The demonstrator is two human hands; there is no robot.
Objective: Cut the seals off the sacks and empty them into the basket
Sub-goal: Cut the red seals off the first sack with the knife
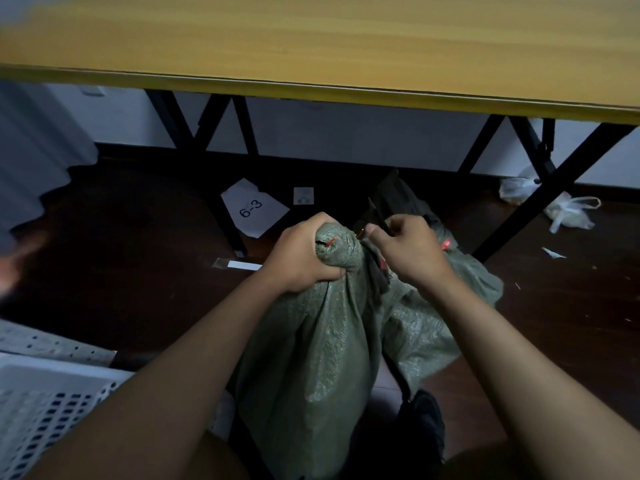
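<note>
Head view looks down between two bare forearms at a green woven sack [311, 341] standing on the dark floor in front of the person. Left hand [304, 254] is wrapped tight round the gathered neck of that sack, fingers curled under the bunch, and a thin red seal [331, 241] shows at the top of the bunch just beside its thumb. Right hand [405, 251] is curled round the handles of dark scissors [379, 216], whose blades point away from the person, just right of the neck. Whether the blades already straddle the seal is too dim to tell.

To cut well, I judge the left hand should hold the neck steady and twist it so the red tie stands proud of the weave, while the scissor tips slip under the tie alone, clear of the thumb. Nicking the fabric would spill the contents early.

A second green sack [450, 306] with a red tag lies beyond the right wrist. White perforated basket [52, 403] waits below the left forearm.
</note>
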